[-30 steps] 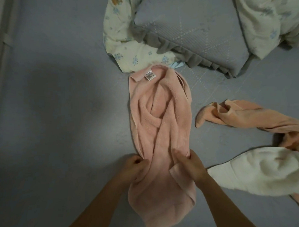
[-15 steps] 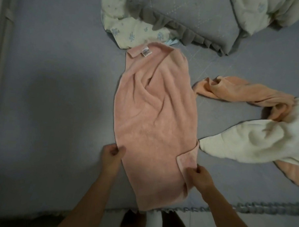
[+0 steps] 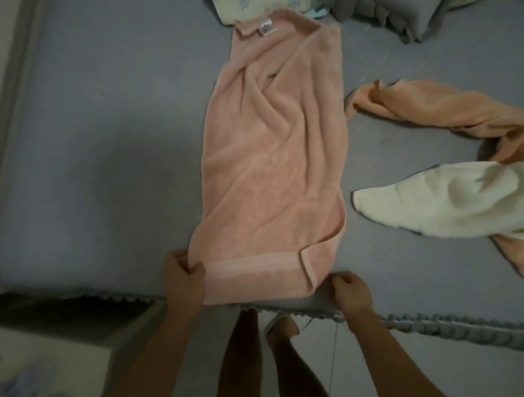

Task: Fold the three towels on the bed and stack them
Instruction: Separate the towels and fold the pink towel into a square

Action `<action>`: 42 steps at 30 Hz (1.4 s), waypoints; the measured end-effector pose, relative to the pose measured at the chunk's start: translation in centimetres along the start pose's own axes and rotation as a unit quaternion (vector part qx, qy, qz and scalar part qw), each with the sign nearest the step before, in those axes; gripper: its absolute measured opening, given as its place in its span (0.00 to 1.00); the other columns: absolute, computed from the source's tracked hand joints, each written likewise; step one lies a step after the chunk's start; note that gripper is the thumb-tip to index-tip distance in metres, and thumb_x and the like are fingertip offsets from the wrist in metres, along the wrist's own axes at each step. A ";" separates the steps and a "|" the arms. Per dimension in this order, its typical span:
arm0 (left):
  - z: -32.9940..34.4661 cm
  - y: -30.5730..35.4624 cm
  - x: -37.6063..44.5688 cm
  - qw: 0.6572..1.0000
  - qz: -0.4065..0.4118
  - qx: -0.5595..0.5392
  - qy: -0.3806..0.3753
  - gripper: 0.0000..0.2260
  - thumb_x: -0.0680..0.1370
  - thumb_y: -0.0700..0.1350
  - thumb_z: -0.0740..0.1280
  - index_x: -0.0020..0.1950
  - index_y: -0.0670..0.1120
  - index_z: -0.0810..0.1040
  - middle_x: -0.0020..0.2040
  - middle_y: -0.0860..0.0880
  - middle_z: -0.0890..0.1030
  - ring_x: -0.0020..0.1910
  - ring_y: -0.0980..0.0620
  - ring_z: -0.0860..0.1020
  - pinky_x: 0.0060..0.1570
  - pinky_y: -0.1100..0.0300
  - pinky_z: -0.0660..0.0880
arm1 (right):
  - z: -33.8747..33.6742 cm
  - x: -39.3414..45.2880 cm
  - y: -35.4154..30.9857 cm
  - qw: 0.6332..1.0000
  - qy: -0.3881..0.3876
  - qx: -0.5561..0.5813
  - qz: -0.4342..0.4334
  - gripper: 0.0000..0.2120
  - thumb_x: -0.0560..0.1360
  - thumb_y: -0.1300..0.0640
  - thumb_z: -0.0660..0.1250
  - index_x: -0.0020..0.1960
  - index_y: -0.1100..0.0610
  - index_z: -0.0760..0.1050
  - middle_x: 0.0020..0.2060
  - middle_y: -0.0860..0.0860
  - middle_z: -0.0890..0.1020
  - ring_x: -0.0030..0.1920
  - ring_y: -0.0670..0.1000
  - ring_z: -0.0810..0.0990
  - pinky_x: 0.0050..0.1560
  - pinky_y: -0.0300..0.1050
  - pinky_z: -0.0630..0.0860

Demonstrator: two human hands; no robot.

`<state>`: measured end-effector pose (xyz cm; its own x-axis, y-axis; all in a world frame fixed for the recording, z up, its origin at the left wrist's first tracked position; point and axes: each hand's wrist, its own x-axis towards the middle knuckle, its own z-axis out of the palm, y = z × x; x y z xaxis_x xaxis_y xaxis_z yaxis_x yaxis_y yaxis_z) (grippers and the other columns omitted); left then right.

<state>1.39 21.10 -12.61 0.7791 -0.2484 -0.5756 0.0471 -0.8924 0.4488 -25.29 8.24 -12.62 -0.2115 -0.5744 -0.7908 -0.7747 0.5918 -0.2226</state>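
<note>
A pink towel (image 3: 274, 157) lies lengthwise on the grey bed (image 3: 107, 131), wrinkled, its label end far from me and its near hem at the bed's front edge. My left hand (image 3: 184, 273) pinches the near left corner. My right hand (image 3: 351, 295) grips the near right corner, where a small flap is turned over. An orange towel (image 3: 433, 106) lies crumpled to the right. A cream towel (image 3: 453, 200) lies bunched in front of it, partly over the orange one.
A grey ruffled pillow (image 3: 392, 15) and a floral quilt (image 3: 251, 2) lie at the top edge, touching the pink towel's far end. The bed's ruffled front edge (image 3: 447, 325) runs below my hands. A pale cabinet (image 3: 53, 348) stands at lower left.
Both hands slid apart along the pink towel to its near corners and pulled it toward the bed's front edge, spreading it wider and flatter. The view tilted downward.
</note>
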 end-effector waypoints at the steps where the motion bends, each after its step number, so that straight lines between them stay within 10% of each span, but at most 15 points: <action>1: -0.1 -0.2 -0.2 0.998 0.038 0.039 0.015 0.18 0.75 0.38 0.68 0.64 0.41 0.70 0.56 0.41 0.75 0.57 0.40 0.75 0.55 0.47 0.74 | 0.1 -0.4 -0.6 0.997 0.043 0.055 -0.020 0.11 0.77 0.52 0.64 0.56 0.57 0.76 0.50 0.54 0.82 0.50 0.56 0.79 0.49 0.48 0.75; 6: 3.0 1.7 -2.0 0.903 0.356 0.231 -0.063 0.20 0.74 0.44 0.65 0.66 0.54 0.70 0.66 0.50 0.70 0.64 0.48 0.69 0.64 0.48 0.71 | 1.6 -0.1 -6.4 0.994 0.061 0.055 -0.077 0.44 0.58 0.30 0.71 0.66 0.51 0.63 0.53 0.47 0.75 0.52 0.52 0.78 0.51 0.49 0.77; 10: 6.8 1.9 -3.8 0.840 0.357 0.371 -0.172 0.25 0.75 0.55 0.61 0.71 0.61 0.61 0.72 0.54 0.62 0.72 0.50 0.62 0.71 0.47 0.62 | 0.1 2.3 -5.2 0.996 0.058 0.003 -0.062 0.17 0.71 0.51 0.68 0.56 0.55 0.68 0.44 0.53 0.77 0.51 0.59 0.79 0.46 0.50 0.73; 16: 6.1 2.4 -3.7 0.839 0.349 0.360 -0.210 0.12 0.73 0.56 0.57 0.54 0.58 0.75 0.57 0.58 0.72 0.52 0.56 0.72 0.57 0.59 0.71 | -2.3 2.3 2.2 0.981 -0.113 -0.154 0.013 0.22 0.79 0.46 0.61 0.63 0.62 0.75 0.53 0.57 0.81 0.48 0.53 0.80 0.52 0.46 0.73; 20: 5.2 8.6 1.5 0.902 0.346 0.229 -0.120 0.10 0.74 0.48 0.61 0.54 0.54 0.78 0.54 0.54 0.78 0.49 0.51 0.77 0.52 0.55 0.76 | -3.9 3.2 -5.3 0.994 0.050 -0.022 -0.094 0.08 0.72 0.55 0.64 0.48 0.57 0.76 0.42 0.55 0.81 0.41 0.55 0.80 0.49 0.55 0.80; 25: 4.6 21.3 12.3 0.886 0.421 0.193 0.008 0.17 0.73 0.40 0.67 0.62 0.48 0.78 0.65 0.43 0.74 0.64 0.41 0.72 0.65 0.48 0.70 | -5.8 7.5 -20.2 0.952 0.138 0.057 -0.268 0.21 0.70 0.48 0.62 0.62 0.54 0.72 0.52 0.49 0.76 0.52 0.50 0.77 0.54 0.45 0.73; 30: 4.5 29.5 20.6 0.926 0.342 0.160 0.001 0.18 0.78 0.44 0.65 0.68 0.50 0.76 0.69 0.38 0.69 0.68 0.40 0.69 0.70 0.52 0.63 | -6.6 12.4 -29.1 0.947 0.162 0.190 -0.201 0.15 0.71 0.48 0.65 0.55 0.51 0.69 0.44 0.49 0.80 0.48 0.55 0.80 0.53 0.51 0.77; 35: 3.4 27.2 20.6 0.926 0.307 0.206 -0.080 0.18 0.74 0.37 0.62 0.60 0.52 0.79 0.56 0.42 0.75 0.56 0.41 0.76 0.60 0.52 0.72 | -2.8 10.9 -26.7 0.978 0.083 -0.011 -0.190 0.07 0.70 0.54 0.65 0.47 0.54 0.76 0.41 0.50 0.81 0.45 0.56 0.80 0.43 0.45 0.73; 42: -0.6 26.3 20.8 0.917 0.260 0.300 0.035 0.11 0.73 0.39 0.64 0.53 0.45 0.81 0.57 0.39 0.74 0.54 0.36 0.73 0.53 0.46 0.70 | -3.8 11.1 -29.8 0.979 0.079 0.107 -0.155 0.16 0.75 0.43 0.57 0.36 0.52 0.74 0.34 0.46 0.78 0.38 0.50 0.77 0.32 0.41 0.65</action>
<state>19.22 -7.27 -12.36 0.6379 -0.6936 -0.3347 -0.6784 -0.7118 0.1821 -6.80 -17.89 -12.62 -0.0887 -0.8148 -0.5729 -0.6772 0.4711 -0.5652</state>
